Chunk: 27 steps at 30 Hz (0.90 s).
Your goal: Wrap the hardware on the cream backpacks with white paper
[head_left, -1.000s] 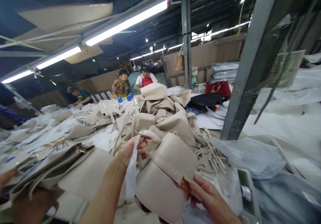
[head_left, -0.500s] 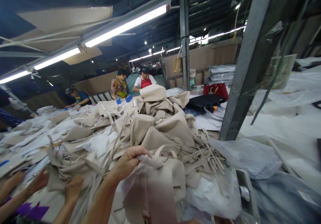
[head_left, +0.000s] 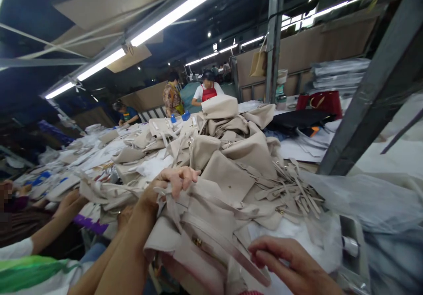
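My left hand (head_left: 175, 181) is closed on the upper part of a beige bag (head_left: 205, 215), whose strap and brass-coloured fitting show below. The bag hangs partly open at the bottom centre. At the lower right, my right hand (head_left: 280, 255) is beside a loose beige strap (head_left: 244, 264), its thumb and forefinger close together; whether they touch the strap cannot be made out. Behind the bag rises a pile of beige bags (head_left: 231, 154), with a heap of thin beige straps (head_left: 297, 189) at its right.
A co-worker's hands (head_left: 71, 200) handle beige pieces at the left. A grey metal post (head_left: 370, 79) leans at the right, near clear plastic sheeting (head_left: 370, 202) and a metal box (head_left: 353, 251). People (head_left: 208, 90) stand across the table.
The view has swung left and down. My right hand has come into view at the lower right. The bag in my left hand has turned, showing its strap and fitting.
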Available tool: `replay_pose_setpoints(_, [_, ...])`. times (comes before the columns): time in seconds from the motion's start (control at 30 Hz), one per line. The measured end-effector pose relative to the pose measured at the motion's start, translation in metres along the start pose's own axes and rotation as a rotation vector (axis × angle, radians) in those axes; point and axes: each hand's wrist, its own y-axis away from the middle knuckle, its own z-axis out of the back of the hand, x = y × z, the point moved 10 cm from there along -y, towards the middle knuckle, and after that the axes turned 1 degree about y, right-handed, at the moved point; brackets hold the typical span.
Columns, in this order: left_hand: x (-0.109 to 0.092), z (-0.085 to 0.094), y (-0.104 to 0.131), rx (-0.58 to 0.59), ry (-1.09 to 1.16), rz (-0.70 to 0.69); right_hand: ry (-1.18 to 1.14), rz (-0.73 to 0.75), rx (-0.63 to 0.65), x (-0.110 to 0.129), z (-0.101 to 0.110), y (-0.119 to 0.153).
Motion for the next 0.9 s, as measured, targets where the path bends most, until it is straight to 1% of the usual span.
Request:
replay_pose_setpoints(0.07, [0.005, -0.018, -0.008, 0.080, 0.047, 0.062, -0.031, 0.045, -0.042, 0.016, -0.002, -0.012])
replay_pose_setpoints(0.13, [0.010, -0.038, -0.018, 0.184, 0.090, 0.126, -0.046, 0.058, -0.045, 0.022, -0.013, -0.023])
replay_pose_setpoints(0.2, [0.016, -0.052, -0.028, 0.259, 0.112, 0.175, -0.100, 0.010, 0.059, 0.019, -0.039, -0.031])
replay_pose_setpoints(0.27, [0.024, -0.060, -0.038, 0.288, 0.127, 0.219, -0.208, -0.064, 0.180, 0.011, -0.069, -0.033])
replay_pose_setpoints(0.33, [0.037, -0.061, -0.048, 0.269, 0.123, 0.283, -0.305, -0.104, 0.227, 0.001, -0.091, -0.034])
replay_pose_setpoints(0.4, [0.055, -0.061, -0.054, 0.244, 0.078, 0.367, -0.360, -0.112, 0.193, -0.012, -0.103, -0.037])
replay_pose_setpoints(0.47, [0.074, -0.059, -0.056, 0.253, -0.077, 0.443, -0.398, -0.138, 0.140, -0.032, -0.109, -0.040])
replay_pose_setpoints(0.53, [0.088, -0.053, -0.057, 0.248, -0.287, 0.484, -0.437, -0.209, 0.079, -0.059, -0.112, -0.044])
replay_pose_setpoints(0.57, [0.092, -0.048, -0.057, 0.216, -0.384, 0.490, -0.450, -0.252, 0.049, -0.072, -0.112, -0.046])
replay_pose_setpoints(0.63, [0.090, -0.039, -0.056, 0.091, -0.507, 0.473, -0.459, -0.324, -0.006, -0.093, -0.112, -0.049])
replay_pose_setpoints(0.67, [0.086, -0.038, -0.054, 0.015, -0.546, 0.450, -0.456, -0.346, -0.027, -0.099, -0.112, -0.052])
replay_pose_setpoints(0.7, [0.081, -0.040, -0.050, -0.046, -0.580, 0.423, -0.453, -0.358, -0.049, -0.104, -0.111, -0.055])
replay_pose_setpoints(0.73, [0.077, -0.047, -0.045, -0.092, -0.611, 0.397, -0.455, -0.367, -0.070, -0.107, -0.111, -0.058])
replay_pose_setpoints(0.77, [0.075, -0.057, -0.038, -0.112, -0.664, 0.368, -0.463, -0.373, -0.088, -0.109, -0.111, -0.062])
replay_pose_setpoints(0.8, [0.079, -0.075, -0.030, -0.063, -0.680, 0.363, -0.478, -0.378, -0.097, -0.110, -0.112, -0.066])
replay_pose_setpoints(0.87, [0.103, -0.112, -0.006, 0.075, -0.677, 0.445, -0.535, -0.387, -0.085, -0.112, -0.118, -0.074])
replay_pose_setpoints(0.9, [0.118, -0.122, 0.008, 0.077, -0.702, 0.519, -0.574, -0.397, -0.063, -0.113, -0.123, -0.077])
